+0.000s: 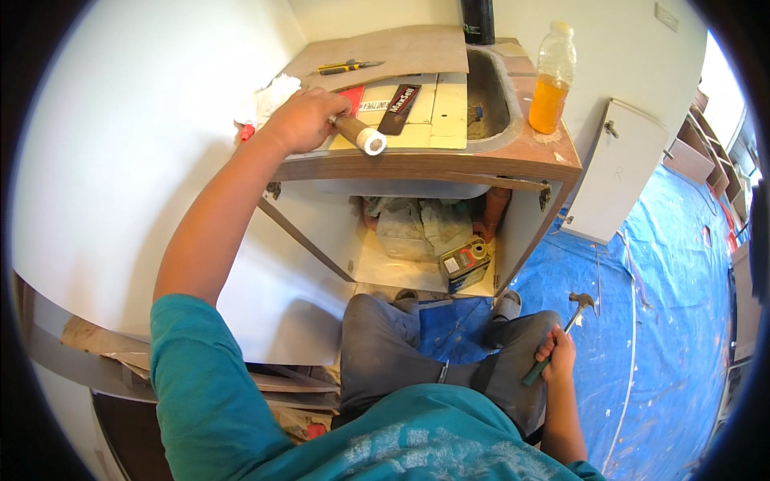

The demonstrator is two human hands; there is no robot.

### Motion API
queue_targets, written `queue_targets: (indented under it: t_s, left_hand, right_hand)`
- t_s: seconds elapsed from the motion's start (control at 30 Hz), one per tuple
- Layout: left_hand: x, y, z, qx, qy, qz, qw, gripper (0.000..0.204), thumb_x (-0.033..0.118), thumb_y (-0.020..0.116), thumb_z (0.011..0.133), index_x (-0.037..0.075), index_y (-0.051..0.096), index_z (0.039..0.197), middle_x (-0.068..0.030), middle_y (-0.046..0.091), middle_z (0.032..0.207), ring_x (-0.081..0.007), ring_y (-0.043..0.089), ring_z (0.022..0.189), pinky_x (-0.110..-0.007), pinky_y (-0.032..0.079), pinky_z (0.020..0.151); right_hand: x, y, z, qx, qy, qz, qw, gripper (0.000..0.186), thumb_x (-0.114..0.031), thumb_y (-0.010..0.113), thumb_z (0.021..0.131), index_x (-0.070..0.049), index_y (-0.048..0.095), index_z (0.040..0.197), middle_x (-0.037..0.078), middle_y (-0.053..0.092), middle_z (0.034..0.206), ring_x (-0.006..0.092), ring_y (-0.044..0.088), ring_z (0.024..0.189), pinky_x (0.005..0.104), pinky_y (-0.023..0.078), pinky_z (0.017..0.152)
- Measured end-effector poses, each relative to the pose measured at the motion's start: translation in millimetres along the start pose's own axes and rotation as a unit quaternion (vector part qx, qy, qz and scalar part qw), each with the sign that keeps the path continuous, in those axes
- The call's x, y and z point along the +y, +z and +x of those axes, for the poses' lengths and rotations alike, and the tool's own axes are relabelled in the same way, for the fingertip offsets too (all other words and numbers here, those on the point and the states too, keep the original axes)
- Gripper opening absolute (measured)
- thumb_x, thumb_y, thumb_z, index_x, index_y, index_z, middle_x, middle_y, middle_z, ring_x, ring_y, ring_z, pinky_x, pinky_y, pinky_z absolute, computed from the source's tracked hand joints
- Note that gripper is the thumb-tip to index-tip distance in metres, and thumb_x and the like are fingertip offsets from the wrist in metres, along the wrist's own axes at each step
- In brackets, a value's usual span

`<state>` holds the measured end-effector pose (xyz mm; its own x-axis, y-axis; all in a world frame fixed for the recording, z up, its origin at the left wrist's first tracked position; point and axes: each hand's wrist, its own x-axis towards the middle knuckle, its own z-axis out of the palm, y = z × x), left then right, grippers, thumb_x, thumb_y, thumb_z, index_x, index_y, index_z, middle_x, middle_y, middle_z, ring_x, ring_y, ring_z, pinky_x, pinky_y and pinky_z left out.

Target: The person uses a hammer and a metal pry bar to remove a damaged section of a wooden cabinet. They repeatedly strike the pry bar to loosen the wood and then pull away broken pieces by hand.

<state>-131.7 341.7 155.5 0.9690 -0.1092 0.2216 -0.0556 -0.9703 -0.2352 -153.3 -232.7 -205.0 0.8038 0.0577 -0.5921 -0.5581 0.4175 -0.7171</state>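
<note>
My left hand grips a brown cylindrical tube with a white end, at the front of the sink countertop. Beside it lie pale yellow boards, a dark label strip and a red flat item. White crumpled material is behind my wrist. Lower right, by my knee, my right hand is closed on a hammer with a green handle, its head raised.
A yellow knife lies behind. An orange-liquid bottle stands beside the sink basin. The open cabinet holds a metal can and pipes. A loose white door leans right. Blue sheeting covers the floor.
</note>
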Motion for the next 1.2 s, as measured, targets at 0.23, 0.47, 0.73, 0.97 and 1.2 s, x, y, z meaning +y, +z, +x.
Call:
queue_targets:
  t_s: [0.23, 0.47, 0.73, 0.97, 1.2]
  left_hand:
    - [-16, -1, -18, 0.122, 0.131, 0.054, 0.982, 0.047, 0.004, 0.074, 0.081, 0.012, 0.059, 0.125, -0.008, 0.068, 0.115, -0.032, 0.064, 0.11, -0.042, 0.052, 0.096]
    - [32, -37, -41, 0.303, 0.156, 0.045, 0.939, 0.044, 0.005, 0.078, 0.068, 0.01, 0.064, 0.11, -0.0116, 0.067, 0.115, -0.0365, 0.065, 0.116, -0.044, 0.055, 0.097]
    - [198, -18, -46, 0.319, 0.294, -0.067, 0.899, 0.028, 0.011, 0.077, 0.076, 0.015, 0.063, 0.1, -0.0124, 0.062, 0.106, -0.0424, 0.065, 0.119, -0.064, 0.048, 0.106]
    - [324, 28, -32, 0.263, 0.332, -0.185, 0.887, 0.021, 0.02, 0.069, 0.086, 0.019, 0.063, 0.106, -0.0105, 0.058, 0.11, -0.0392, 0.06, 0.123, -0.064, 0.043, 0.109]
    - [381, 43, -6, 0.219, 0.312, -0.231, 0.895, 0.025, 0.018, 0.065, 0.088, 0.019, 0.062, 0.113, -0.012, 0.057, 0.115, -0.0394, 0.055, 0.125, -0.063, 0.041, 0.11]
  right_hand:
    - [4, -5, 0, 0.012, -0.008, 0.001, 1.0, 0.023, -0.026, 0.061, 0.102, -0.011, 0.05, 0.088, -0.001, 0.038, 0.059, 0.0131, 0.038, 0.044, 0.0305, 0.033, 0.04]
    - [5, 1, -1, 0.001, -0.007, 0.005, 1.0, 0.023, -0.025, 0.061, 0.102, -0.01, 0.05, 0.088, -0.001, 0.038, 0.059, 0.013, 0.038, 0.044, 0.031, 0.032, 0.04]
    - [0, -2, -11, 0.018, -0.016, 0.032, 0.999, 0.022, -0.024, 0.062, 0.101, -0.009, 0.051, 0.089, -0.001, 0.038, 0.059, 0.0138, 0.038, 0.045, 0.0316, 0.033, 0.041]
    - [-5, 5, -12, 0.025, 0.003, 0.039, 0.999, 0.022, -0.023, 0.064, 0.1, -0.009, 0.051, 0.09, -0.001, 0.039, 0.059, 0.0135, 0.039, 0.045, 0.0317, 0.034, 0.042]
    - [10, -24, 11, 0.005, -0.063, -0.02, 0.998, 0.017, -0.021, 0.063, 0.101, -0.005, 0.058, 0.098, 0.002, 0.054, 0.067, 0.0122, 0.051, 0.053, 0.0307, 0.042, 0.048]
